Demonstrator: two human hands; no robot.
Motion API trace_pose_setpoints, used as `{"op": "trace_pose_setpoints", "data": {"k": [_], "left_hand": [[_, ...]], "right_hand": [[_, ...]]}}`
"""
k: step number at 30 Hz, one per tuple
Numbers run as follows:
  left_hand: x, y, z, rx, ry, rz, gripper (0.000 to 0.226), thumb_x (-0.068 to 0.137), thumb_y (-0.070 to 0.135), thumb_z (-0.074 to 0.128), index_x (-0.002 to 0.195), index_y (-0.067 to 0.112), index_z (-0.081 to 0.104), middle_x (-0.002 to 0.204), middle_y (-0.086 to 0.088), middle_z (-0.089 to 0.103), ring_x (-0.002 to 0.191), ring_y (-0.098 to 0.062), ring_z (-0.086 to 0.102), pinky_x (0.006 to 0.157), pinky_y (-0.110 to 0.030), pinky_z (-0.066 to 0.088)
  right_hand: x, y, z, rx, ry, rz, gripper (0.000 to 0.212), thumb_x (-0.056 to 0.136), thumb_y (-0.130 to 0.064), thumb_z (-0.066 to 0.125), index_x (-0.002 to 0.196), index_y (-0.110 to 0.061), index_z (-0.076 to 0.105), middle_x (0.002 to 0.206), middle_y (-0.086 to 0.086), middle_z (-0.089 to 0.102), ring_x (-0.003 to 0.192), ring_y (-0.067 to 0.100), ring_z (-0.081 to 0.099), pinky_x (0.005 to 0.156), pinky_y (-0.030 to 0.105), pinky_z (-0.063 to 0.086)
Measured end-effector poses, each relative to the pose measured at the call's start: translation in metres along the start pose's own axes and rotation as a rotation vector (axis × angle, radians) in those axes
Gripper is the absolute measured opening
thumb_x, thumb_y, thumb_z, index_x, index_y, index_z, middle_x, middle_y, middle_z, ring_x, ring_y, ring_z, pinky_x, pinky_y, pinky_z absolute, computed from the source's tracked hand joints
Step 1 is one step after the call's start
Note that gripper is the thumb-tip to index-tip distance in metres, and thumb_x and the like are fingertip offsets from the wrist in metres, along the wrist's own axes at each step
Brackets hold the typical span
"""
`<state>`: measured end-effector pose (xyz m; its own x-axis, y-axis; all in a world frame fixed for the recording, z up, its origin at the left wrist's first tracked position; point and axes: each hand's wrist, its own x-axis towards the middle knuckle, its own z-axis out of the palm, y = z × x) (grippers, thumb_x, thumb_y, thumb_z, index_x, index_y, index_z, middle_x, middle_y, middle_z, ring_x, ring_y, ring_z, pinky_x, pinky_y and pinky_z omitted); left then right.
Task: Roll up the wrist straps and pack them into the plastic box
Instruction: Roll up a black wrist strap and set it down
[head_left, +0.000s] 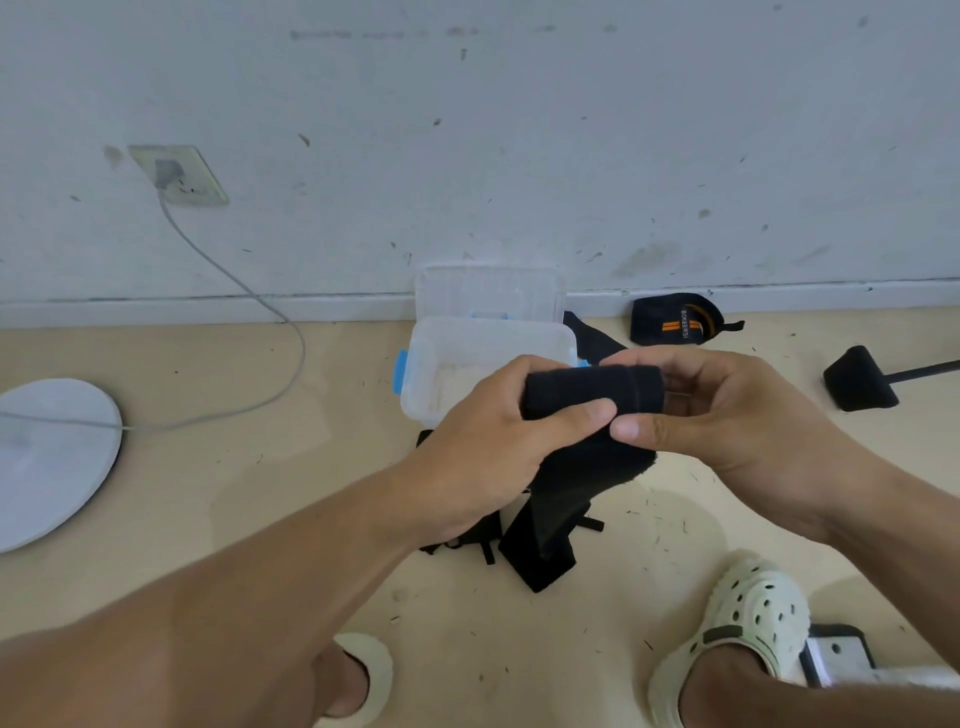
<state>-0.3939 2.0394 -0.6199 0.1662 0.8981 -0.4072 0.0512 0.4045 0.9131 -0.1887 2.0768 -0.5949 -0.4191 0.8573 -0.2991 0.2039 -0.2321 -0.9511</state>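
While my left hand (483, 441) and right hand (727, 410) clamp the black fabric wrist strap (592, 389), its tail hangs loose. If my grip slackens, the roll may unwind before reaching the clear plastic box (441, 358).

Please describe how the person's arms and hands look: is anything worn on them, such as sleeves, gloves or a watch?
Both forearms are bare as far as the picture shows; no sleeve is visible. The left hand and right hand wear no gloves, and no watch, ring or bracelet shows. The fingers have short, plain nails.
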Motion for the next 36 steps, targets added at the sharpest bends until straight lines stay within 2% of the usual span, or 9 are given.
{"op": "trace_pose_setpoints", "data": {"k": [4, 11, 14, 18, 23, 27, 30, 32, 36], "left_hand": [[-0.001, 0.002, 0.000, -0.014, 0.011, 0.035, 0.040, 0.085, 0.038, 0.077, 0.120, 0.023, 0.065, 0.116, -0.003, 0.071, 0.111, -0.020, 0.071, 0.097, -0.046, 0.060], [0.001, 0.008, 0.010, -0.308, 0.015, -0.100, 0.044, 0.091, 0.045, 0.074, 0.124, 0.017, 0.063, 0.121, -0.007, 0.072, 0.113, -0.027, 0.072, 0.099, -0.056, 0.058], [0.001, 0.008, 0.010, -0.315, 0.075, -0.107, 0.029, 0.098, 0.031, 0.069, 0.122, 0.015, 0.063, 0.118, -0.009, 0.072, 0.113, -0.030, 0.071, 0.098, -0.056, 0.058], [0.002, 0.009, 0.004, -0.306, 0.093, -0.046, 0.028, 0.093, 0.022, 0.077, 0.116, 0.017, 0.064, 0.119, -0.012, 0.070, 0.105, -0.029, 0.073, 0.087, -0.048, 0.063], [0.002, 0.010, 0.002, -0.295, 0.047, -0.015, 0.035, 0.075, 0.031, 0.080, 0.106, 0.024, 0.066, 0.116, -0.010, 0.070, 0.102, -0.026, 0.073, 0.091, -0.050, 0.062], [0.001, 0.012, 0.004, -0.316, 0.030, -0.081, 0.047, 0.080, 0.047, 0.082, 0.112, 0.018, 0.065, 0.104, -0.003, 0.075, 0.092, -0.019, 0.075, 0.097, -0.057, 0.059], [-0.001, 0.012, 0.005, -0.276, 0.063, -0.068, 0.032, 0.089, 0.034, 0.076, 0.116, 0.019, 0.066, 0.107, -0.002, 0.075, 0.098, -0.023, 0.076, 0.092, -0.054, 0.062], [-0.002, 0.012, 0.005, -0.252, 0.091, -0.032, 0.026, 0.093, 0.026, 0.075, 0.117, 0.025, 0.065, 0.112, -0.003, 0.073, 0.101, -0.024, 0.075, 0.082, -0.042, 0.064], [-0.004, 0.010, 0.006, -0.183, 0.135, 0.077, 0.025, 0.095, 0.024, 0.073, 0.116, 0.033, 0.062, 0.113, 0.004, 0.068, 0.095, -0.017, 0.075, 0.068, -0.027, 0.061]], "right_hand": [[-0.002, 0.007, 0.006, -0.118, 0.124, -0.121, 0.044, 0.058, -0.038, 0.087, 0.101, -0.035, 0.080, 0.104, 0.017, 0.074, 0.101, 0.040, 0.068, 0.091, 0.052, 0.061], [-0.001, 0.014, 0.012, -0.178, 0.237, -0.313, 0.039, 0.064, -0.024, 0.086, 0.093, -0.048, 0.078, 0.103, -0.005, 0.072, 0.098, 0.024, 0.067, 0.076, 0.028, 0.059], [0.000, 0.012, 0.012, -0.155, 0.175, -0.268, 0.047, 0.067, -0.013, 0.088, 0.102, -0.042, 0.079, 0.109, -0.006, 0.073, 0.102, 0.017, 0.070, 0.083, 0.030, 0.061], [0.000, 0.005, 0.008, -0.090, 0.097, -0.081, 0.062, 0.061, -0.041, 0.086, 0.122, -0.040, 0.073, 0.119, -0.003, 0.074, 0.102, 0.023, 0.073, 0.100, 0.046, 0.058], [0.000, 0.003, 0.009, -0.061, 0.088, -0.053, 0.048, 0.070, -0.034, 0.080, 0.117, -0.026, 0.075, 0.113, 0.001, 0.077, 0.099, 0.037, 0.072, 0.100, 0.058, 0.055], [0.000, 0.005, 0.008, -0.086, 0.132, -0.107, 0.036, 0.073, -0.028, 0.081, 0.108, -0.035, 0.077, 0.097, -0.012, 0.073, 0.075, 0.020, 0.062, 0.075, 0.032, 0.052], [0.001, 0.008, 0.007, -0.121, 0.103, -0.104, 0.038, 0.085, -0.008, 0.079, 0.108, -0.039, 0.076, 0.096, -0.003, 0.076, 0.085, 0.027, 0.069, 0.083, 0.049, 0.059], [0.000, 0.008, 0.009, -0.122, 0.066, -0.099, 0.046, 0.085, -0.005, 0.078, 0.113, -0.042, 0.075, 0.104, 0.008, 0.077, 0.096, 0.030, 0.071, 0.095, 0.062, 0.055], [-0.001, 0.005, 0.013, -0.087, 0.044, -0.046, 0.062, 0.069, -0.043, 0.081, 0.128, -0.053, 0.066, 0.130, 0.006, 0.067, 0.116, 0.035, 0.063, 0.106, 0.053, 0.051]]}}
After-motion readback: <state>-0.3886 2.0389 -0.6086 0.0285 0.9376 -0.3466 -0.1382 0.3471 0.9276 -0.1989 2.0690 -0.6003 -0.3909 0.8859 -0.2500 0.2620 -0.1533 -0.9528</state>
